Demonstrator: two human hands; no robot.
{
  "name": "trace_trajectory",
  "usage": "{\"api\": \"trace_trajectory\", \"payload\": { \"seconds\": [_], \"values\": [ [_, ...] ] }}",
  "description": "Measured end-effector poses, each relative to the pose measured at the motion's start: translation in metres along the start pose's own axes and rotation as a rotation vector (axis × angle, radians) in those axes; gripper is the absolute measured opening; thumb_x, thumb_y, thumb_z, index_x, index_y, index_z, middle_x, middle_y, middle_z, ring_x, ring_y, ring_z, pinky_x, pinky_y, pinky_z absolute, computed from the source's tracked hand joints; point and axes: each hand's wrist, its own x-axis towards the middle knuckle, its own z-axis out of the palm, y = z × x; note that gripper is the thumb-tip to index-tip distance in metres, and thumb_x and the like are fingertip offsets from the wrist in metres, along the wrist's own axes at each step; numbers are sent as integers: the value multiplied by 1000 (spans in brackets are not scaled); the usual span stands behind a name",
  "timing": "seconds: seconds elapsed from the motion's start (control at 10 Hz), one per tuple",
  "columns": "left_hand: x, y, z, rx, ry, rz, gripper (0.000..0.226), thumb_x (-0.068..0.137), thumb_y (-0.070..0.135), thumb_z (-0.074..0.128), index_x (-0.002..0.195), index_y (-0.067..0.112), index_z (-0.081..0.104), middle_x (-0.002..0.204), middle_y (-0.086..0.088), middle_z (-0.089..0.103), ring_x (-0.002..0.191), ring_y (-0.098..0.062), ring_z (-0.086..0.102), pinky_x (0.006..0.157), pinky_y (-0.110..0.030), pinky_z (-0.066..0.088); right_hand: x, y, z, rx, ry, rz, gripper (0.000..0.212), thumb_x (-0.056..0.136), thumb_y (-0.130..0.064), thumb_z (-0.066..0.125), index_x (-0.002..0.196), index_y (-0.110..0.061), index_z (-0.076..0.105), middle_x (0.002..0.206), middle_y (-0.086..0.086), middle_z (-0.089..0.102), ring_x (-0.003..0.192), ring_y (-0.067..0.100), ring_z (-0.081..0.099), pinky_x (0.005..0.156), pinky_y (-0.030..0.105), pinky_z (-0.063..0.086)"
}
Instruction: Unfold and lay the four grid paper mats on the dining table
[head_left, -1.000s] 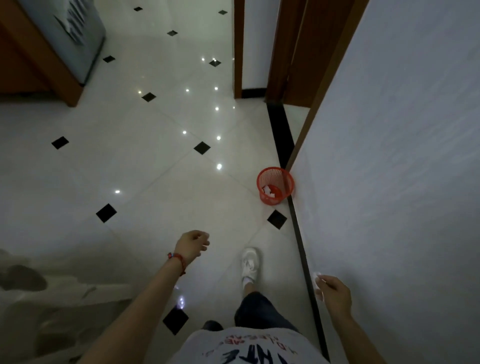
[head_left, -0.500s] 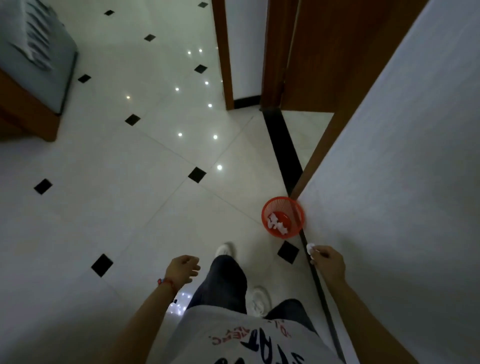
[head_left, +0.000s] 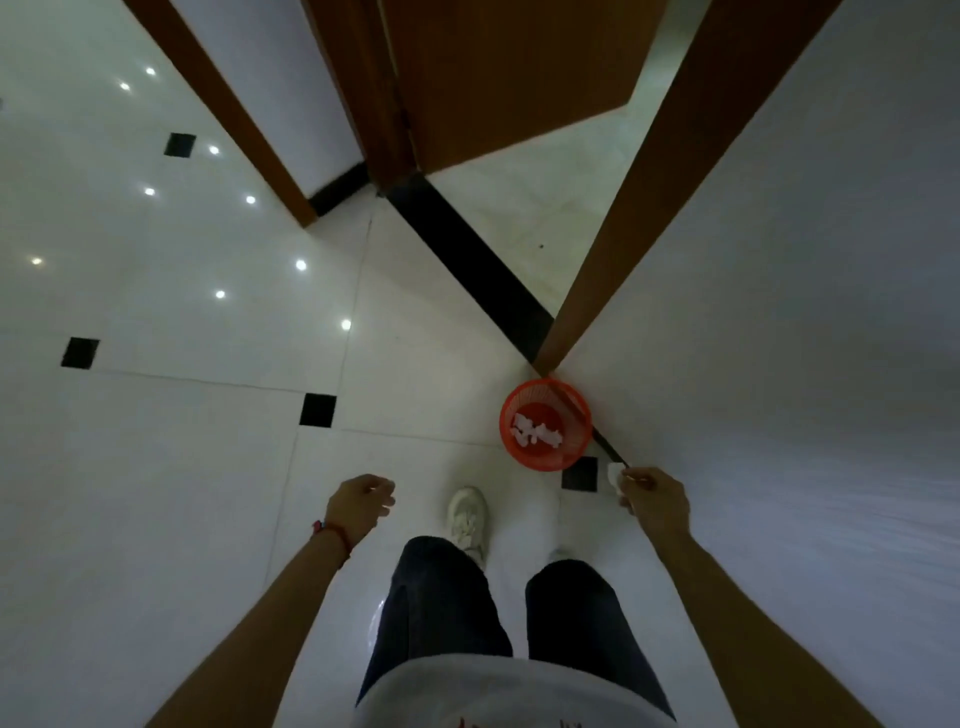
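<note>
No grid paper mats and no dining table are in view. My right hand (head_left: 653, 498) pinches a small white crumpled scrap (head_left: 614, 475) just below and right of a red mesh wastebasket (head_left: 545, 423) that stands on the floor against the wall. White crumpled bits lie inside the basket. My left hand (head_left: 359, 503) hangs in front of me with loosely curled fingers and holds nothing; a red cord is around its wrist.
I stand on glossy white floor tiles (head_left: 182, 441) with small black diamond insets. A white wall (head_left: 779, 364) runs along the right. A brown door (head_left: 509, 78) and door frame (head_left: 623, 249) lie ahead, with a black threshold strip (head_left: 467, 260).
I have walked forward, so the red basket has come much closer and lower in view. My right hand with the white scrap has risen toward the basket.
</note>
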Motion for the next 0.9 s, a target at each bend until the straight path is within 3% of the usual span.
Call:
{"api": "trace_trajectory", "payload": {
  "seconds": [0.1, 0.2, 0.3, 0.4, 0.6, 0.7, 0.8, 0.9],
  "values": [
    [38, 9, 11, 82, -33, -4, 26, 91, 14, 49, 107, -4, 60, 90, -14, 62, 81, -25, 57, 63, -25, 44, 30, 0, 30, -25, -5, 5, 10, 84, -12, 61, 85, -4, 66, 68, 12, 62, 58, 16, 55, 70, 33, 47],
    [76, 5, 33, 92, -50, -42, 23, 91, 14, 50, 104, -2, 61, 85, -13, 63, 73, -20, 57, 61, -22, 44, 73, 12, 65, -50, -17, 14, 5, 83, -13, 62, 79, -14, 64, 71, 11, 64, 65, 23, 59, 74, 39, 51],
    [107, -3, 61, 14, -63, -95, 17, 91, 14, 50, 99, 4, 60, 75, -5, 61, 67, -14, 56, 61, -24, 44, 118, 28, 99, -70, -37, 51, 6, 82, -11, 61, 79, -8, 65, 72, 12, 64, 71, 25, 60, 72, 38, 50],
    [127, -16, 87, -56, -91, -152, 13, 91, 14, 51, 97, 6, 59, 74, -3, 61, 68, -15, 57, 63, -25, 45, 154, 37, 123, -120, -36, 32, 13, 82, -12, 60, 84, -3, 68, 78, 13, 66, 75, 27, 61, 71, 33, 47],
    [142, -40, 106, -101, -100, -202, 12, 91, 13, 51, 94, 6, 59, 76, -5, 63, 70, -18, 58, 65, -26, 47, 194, 54, 149, -162, -13, -12, 16, 80, -14, 62, 94, -12, 68, 103, 18, 69, 96, 34, 64, 84, 40, 51],
    [141, -50, 101, -96, -92, -231, 11, 91, 12, 51, 92, 6, 60, 76, -5, 63, 70, -17, 58, 64, -26, 46, 192, 56, 145, -177, -25, -32, 28, 84, -15, 58, 111, -8, 62, 111, 16, 65, 103, 32, 60, 91, 46, 48],
    [138, -56, 91, -88, -93, -243, 10, 91, 12, 51, 91, 7, 60, 75, -5, 63, 70, -17, 58, 64, -26, 46, 187, 59, 136, -186, -17, -58, 23, 87, -13, 54, 108, -7, 64, 111, 16, 64, 103, 30, 59, 89, 41, 48],
    [129, -51, 80, -63, -92, -214, 10, 90, 12, 51, 93, 7, 59, 76, -5, 63, 75, -22, 59, 65, -26, 46, 173, 55, 121, -193, -9, -17, 20, 88, -13, 54, 103, -6, 65, 97, 10, 64, 87, 20, 57, 68, 24, 43]
  ]
}}
